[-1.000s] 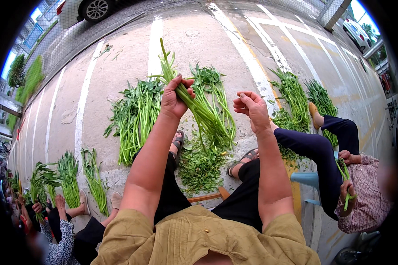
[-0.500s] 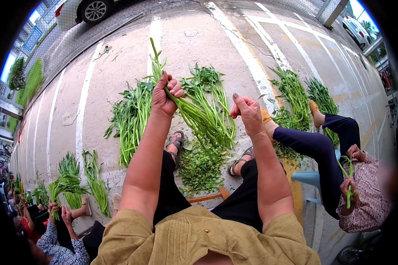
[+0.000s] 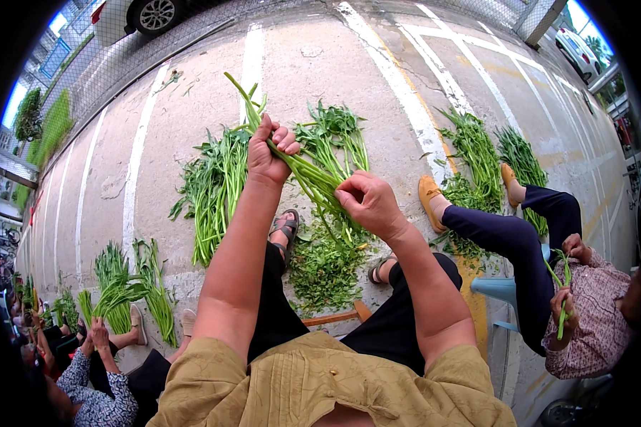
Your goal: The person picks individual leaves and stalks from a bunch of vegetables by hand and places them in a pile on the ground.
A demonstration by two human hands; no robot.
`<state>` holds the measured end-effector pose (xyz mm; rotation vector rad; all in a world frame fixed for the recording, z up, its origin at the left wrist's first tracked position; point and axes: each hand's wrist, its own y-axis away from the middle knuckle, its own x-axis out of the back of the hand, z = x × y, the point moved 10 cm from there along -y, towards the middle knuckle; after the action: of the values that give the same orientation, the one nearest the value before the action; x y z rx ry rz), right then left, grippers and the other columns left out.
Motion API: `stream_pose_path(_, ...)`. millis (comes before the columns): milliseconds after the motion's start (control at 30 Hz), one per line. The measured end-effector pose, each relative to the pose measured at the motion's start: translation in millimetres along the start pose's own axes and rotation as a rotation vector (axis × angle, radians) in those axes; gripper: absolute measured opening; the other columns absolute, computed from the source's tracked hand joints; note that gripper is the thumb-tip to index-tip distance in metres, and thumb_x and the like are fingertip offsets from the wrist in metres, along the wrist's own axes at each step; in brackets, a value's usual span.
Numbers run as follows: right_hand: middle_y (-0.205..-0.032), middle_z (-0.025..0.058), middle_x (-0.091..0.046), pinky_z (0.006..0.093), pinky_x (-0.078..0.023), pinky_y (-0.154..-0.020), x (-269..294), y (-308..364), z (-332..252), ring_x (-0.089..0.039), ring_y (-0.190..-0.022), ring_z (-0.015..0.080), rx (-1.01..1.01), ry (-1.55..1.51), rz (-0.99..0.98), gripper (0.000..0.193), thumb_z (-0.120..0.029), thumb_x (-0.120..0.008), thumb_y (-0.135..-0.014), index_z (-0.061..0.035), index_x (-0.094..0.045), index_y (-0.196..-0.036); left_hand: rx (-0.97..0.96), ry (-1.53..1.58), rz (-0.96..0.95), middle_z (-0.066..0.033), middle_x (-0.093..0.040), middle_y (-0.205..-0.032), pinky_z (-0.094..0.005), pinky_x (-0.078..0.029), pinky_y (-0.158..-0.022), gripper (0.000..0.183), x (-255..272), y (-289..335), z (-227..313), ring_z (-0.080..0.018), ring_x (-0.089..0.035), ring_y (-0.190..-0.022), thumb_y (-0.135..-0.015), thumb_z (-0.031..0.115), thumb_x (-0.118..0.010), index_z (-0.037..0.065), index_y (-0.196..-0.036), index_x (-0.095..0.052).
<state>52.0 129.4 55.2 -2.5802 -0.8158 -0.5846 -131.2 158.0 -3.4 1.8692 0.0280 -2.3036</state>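
My left hand (image 3: 271,151) is wrapped round a bunch of long green stems, likely water spinach (image 3: 308,173), which slants down to the right in front of me. At the bunch's right edge, my right hand (image 3: 374,206) pinches some stems; the exact piece is hidden by the fingers. Beyond my hands, a pile of whole stems with leaves (image 3: 212,192) lies on the ground to the left, and another leafy pile (image 3: 338,135) lies behind the held bunch. Torn leaves and bits (image 3: 320,274) make a heap between my sandalled feet.
To the right, a seated person (image 3: 584,313) holds a few stems, with leafy bundles (image 3: 477,153) near their feet. On the left, another person (image 3: 85,384) handles greens beside more bundles (image 3: 157,292). White painted lines cross the concrete (image 3: 185,107). A car (image 3: 149,16) stands beyond a mesh fence.
My right hand has moved left and down to the stems and closed on them. My left hand keeps its grip. The person on the left has lowered their greens.
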Motion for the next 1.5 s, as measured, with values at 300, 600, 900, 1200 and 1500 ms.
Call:
stream_pose_path(300,-0.075,0.0080,-0.056,0.0349,-0.045,-0.060,2.9,-0.2,1.7,-0.056,-0.067,0.0255,0.050,0.198,0.127,0.010,-0.015,-0.066,-0.072,-0.0057,-0.060,-0.074,-0.013,0.047,0.110,-0.0024,-0.038,-0.055,-0.0290,-0.032,-0.046,0.031,11.6,-1.9,-4.7,-0.0151,-0.037,-0.048,-0.090,0.034,-0.048,0.009,-0.071,-0.047)
stream_pose_path(600,-0.074,0.0066,-0.053,0.0370,-0.044,-0.062,8.7,-1.4,-16.2,-0.055,-0.070,0.0265,0.183,0.276,0.249,0.013,-0.011,-0.066,-0.068,-0.0084,-0.055,-0.075,-0.014,0.058,0.119,-0.0022,-0.039,-0.057,-0.0294,-0.033,-0.047,0.030,10.3,0.1,-11.9,-0.0152,-0.037,-0.049,-0.091,0.034,-0.046,0.009,-0.073,-0.047)
stream_pose_path(900,-0.077,0.0072,-0.052,0.0367,-0.044,-0.066,6.6,0.6,-26.9,-0.054,-0.073,0.0260,0.329,0.374,0.265,0.018,-0.009,-0.064,-0.068,-0.0086,-0.055,-0.083,-0.040,0.021,0.147,-0.0019,-0.040,-0.057,-0.0296,-0.034,-0.049,0.027,13.9,-0.5,-11.6,-0.0150,-0.038,-0.050,-0.090,0.033,-0.050,0.011,-0.074,-0.046)
stream_pose_path(1200,-0.089,0.0088,-0.053,0.0371,-0.043,-0.074,-8.7,-2.2,-30.5,-0.053,-0.086,0.0271,0.398,0.418,0.228,0.033,-0.004,-0.060,-0.068,-0.0066,-0.055,-0.101,-0.044,-0.040,0.236,-0.0011,-0.041,-0.058,-0.0293,-0.036,-0.050,0.028,24.4,1.3,-21.6,-0.0147,-0.039,-0.052,-0.089,0.033,-0.052,0.012,-0.073,-0.045)
stream_pose_path(1500,-0.084,0.0127,-0.059,0.0368,-0.048,-0.066,0.2,1.5,-32.4,-0.058,-0.076,0.0294,0.416,0.257,0.296,0.029,0.000,-0.057,-0.071,-0.0040,-0.053,-0.100,-0.122,-0.139,0.246,-0.0011,-0.043,-0.058,-0.0323,-0.039,-0.052,0.026,21.4,4.5,-11.0,-0.0158,-0.043,-0.053,-0.088,0.032,-0.056,0.013,-0.074,-0.044)
